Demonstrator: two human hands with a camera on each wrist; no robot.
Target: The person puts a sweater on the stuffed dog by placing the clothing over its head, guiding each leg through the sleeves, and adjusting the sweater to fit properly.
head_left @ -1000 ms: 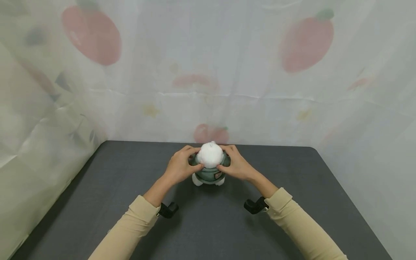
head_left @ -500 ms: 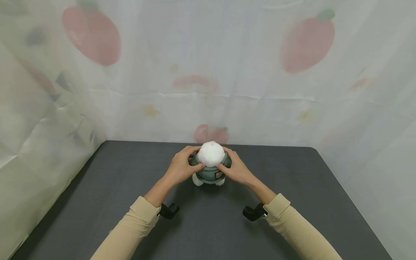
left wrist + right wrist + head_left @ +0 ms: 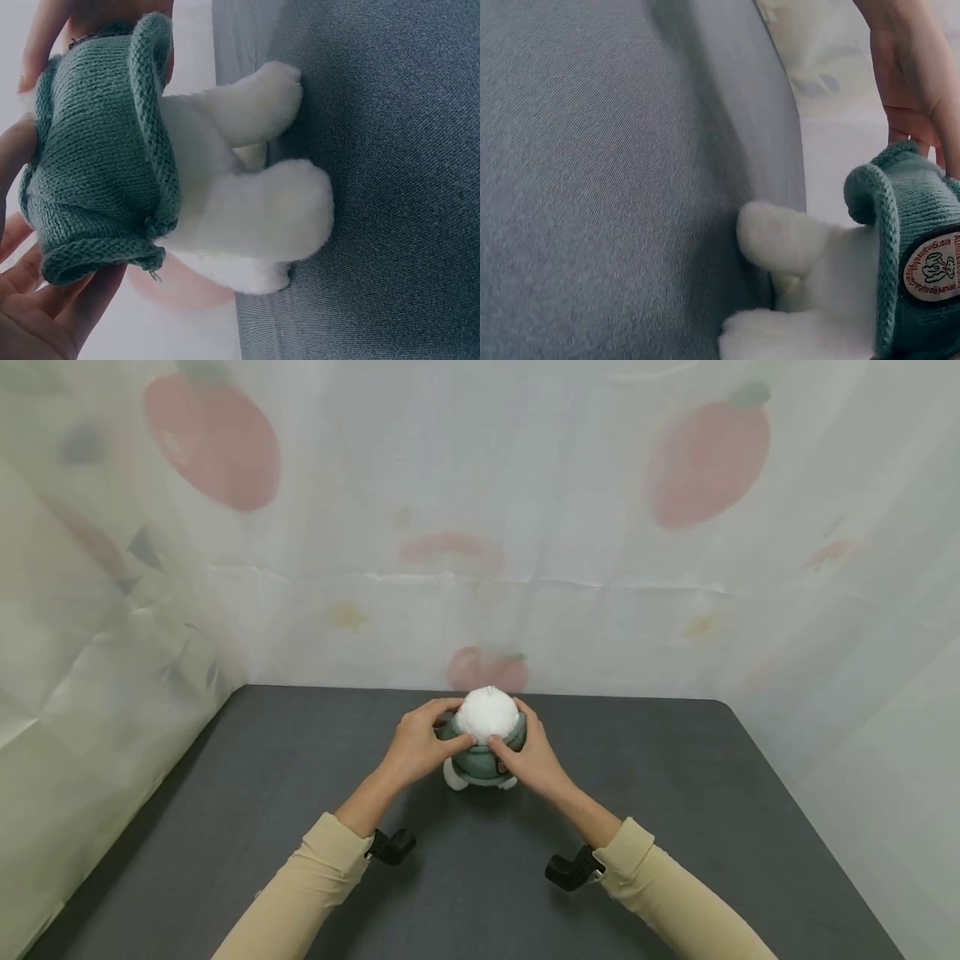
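A small white plush toy (image 3: 486, 727) in a green knitted sweater (image 3: 97, 172) is being held upright on the dark grey felt-covered table (image 3: 675, 827), near its far edge, by 2 hands. The left hand (image 3: 417, 745) is being curled round the toy's left flank, with its thumb pressed against the sweater below the white head, while the right hand (image 3: 529, 758) is being wrapped round the opposite flank, its thumb pinching the knit at the front; both grips are closed on the toy, which is sitting directly between them. The toy's long axis is running vertically from the 2 white feet (image 3: 277, 202) on the table up to the round head above the fingers, so the body is lying inward and slightly above each palm, and neither hand is clearly nearer. From the head view the feet are barely being shown, whereas in the left wrist view they are seen planted on the felt below the rolled sweater hem. Only in the right wrist view is a round embroidered patch (image 3: 932, 265) being shown on the sweater. A translucent white curtain printed with red fruit (image 3: 705, 460) is hanging beyond the grips.
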